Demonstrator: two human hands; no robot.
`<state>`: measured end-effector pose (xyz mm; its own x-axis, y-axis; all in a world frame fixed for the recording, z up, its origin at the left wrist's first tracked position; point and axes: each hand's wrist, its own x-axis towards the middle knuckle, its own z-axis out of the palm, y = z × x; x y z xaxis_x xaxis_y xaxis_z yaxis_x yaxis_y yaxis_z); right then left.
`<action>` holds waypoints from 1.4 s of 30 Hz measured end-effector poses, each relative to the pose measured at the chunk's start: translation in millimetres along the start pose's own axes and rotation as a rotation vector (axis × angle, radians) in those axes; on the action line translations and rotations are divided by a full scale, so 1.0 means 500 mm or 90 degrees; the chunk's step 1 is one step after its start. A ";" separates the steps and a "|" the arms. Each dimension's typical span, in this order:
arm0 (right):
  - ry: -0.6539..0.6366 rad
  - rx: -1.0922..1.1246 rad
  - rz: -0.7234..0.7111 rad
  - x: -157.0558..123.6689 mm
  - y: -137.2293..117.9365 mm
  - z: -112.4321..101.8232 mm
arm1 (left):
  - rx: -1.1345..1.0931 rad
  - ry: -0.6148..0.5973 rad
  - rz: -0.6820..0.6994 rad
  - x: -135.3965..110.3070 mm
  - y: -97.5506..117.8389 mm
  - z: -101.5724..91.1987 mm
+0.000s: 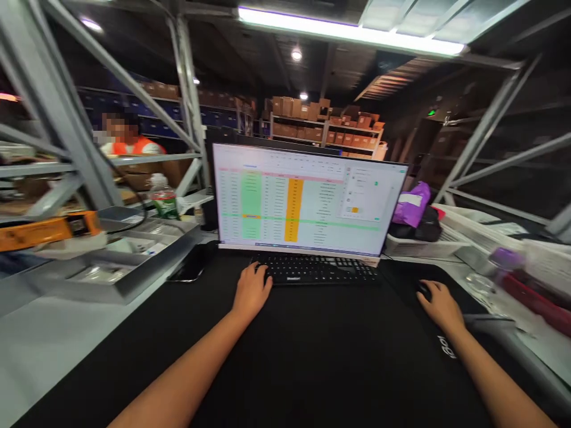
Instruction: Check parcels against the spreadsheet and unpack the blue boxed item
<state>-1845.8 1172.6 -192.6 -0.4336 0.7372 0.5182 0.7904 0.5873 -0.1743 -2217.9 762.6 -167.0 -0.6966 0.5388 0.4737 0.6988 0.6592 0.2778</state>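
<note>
Left hand (252,292): forearm runs in from the lower left, palm down, fingers bent and resting on the left-end keys of the flat black computer keyboard (319,270). The grip is apart and holds nothing. Right hand (441,304): forearm runs in from the lower right, palm down, with the grip curled loosely over the small black computer mouse (423,290), which shows only at the fingertips. The mouse lies to the right of the keyboard and well apart from it. Both items sit on a wide black desk mat (312,356) covering the middle of the pale grey desk (40,339). The mat is bare between the two forearms and in front of the keyboard. The keyboard's far edge lies just under a white-framed flat monitor (303,199) showing a spreadsheet with green and orange columns. To the left, a dark mobile phone (191,266) lies near the mat's edge, just beside a shallow grey metal tray (120,279), with a clear plastic bottle with a green label (163,197) behind it. To the right, a white slatted basket (428,246) carries a purple plastic bag (414,205), and blurred clutter lies near the right wrist. Grey steel racking (66,119) flanks both sides; a person in an orange vest (134,145) sits behind the left racking.
</note>
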 end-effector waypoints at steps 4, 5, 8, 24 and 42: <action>0.013 -0.022 0.045 -0.004 0.006 0.003 | -0.003 0.012 0.026 0.009 -0.017 0.020; 0.015 -0.024 0.052 -0.003 0.010 0.007 | -0.003 0.013 0.032 0.010 -0.020 0.023; 0.017 -0.019 0.060 0.001 0.019 0.019 | -0.004 0.021 0.039 0.010 -0.025 0.028; -0.033 0.034 0.031 0.009 0.009 0.014 | 0.008 0.022 0.042 0.013 -0.031 0.033; -0.056 0.044 0.042 0.005 -0.007 -0.004 | -0.004 0.013 0.034 0.014 -0.032 0.030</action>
<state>-1848.8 1171.9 -188.8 -0.4202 0.7998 0.4287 0.7884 0.5556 -0.2640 -2236.4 763.9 -180.8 -0.6555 0.5618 0.5048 0.7355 0.6267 0.2575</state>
